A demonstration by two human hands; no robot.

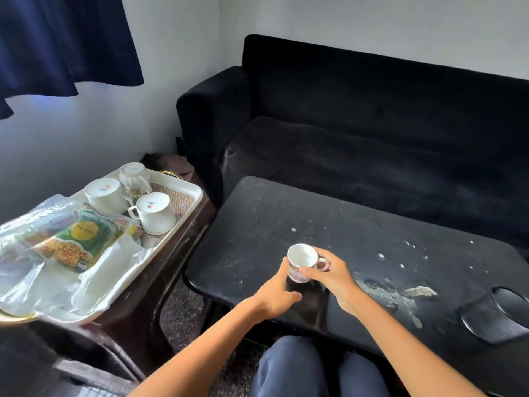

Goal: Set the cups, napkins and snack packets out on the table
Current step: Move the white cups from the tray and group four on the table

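A black sofa (372, 124) is seen behind the dark, flaking tabletop (357, 239). Near its front-left edge a teacup (300, 262) is grasped by the right hand (332, 277), steadied by the left hand (274, 293). Snack packets (71, 239) and three upturned cups (154, 212) remain on the tray (114, 296). Set so near the edge, the teacup could be knocked off.

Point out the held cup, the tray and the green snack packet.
cup (301, 257): head view, inside of the bowl.
tray (192, 188): head view, far right rim.
packet (86, 236): head view, green front.
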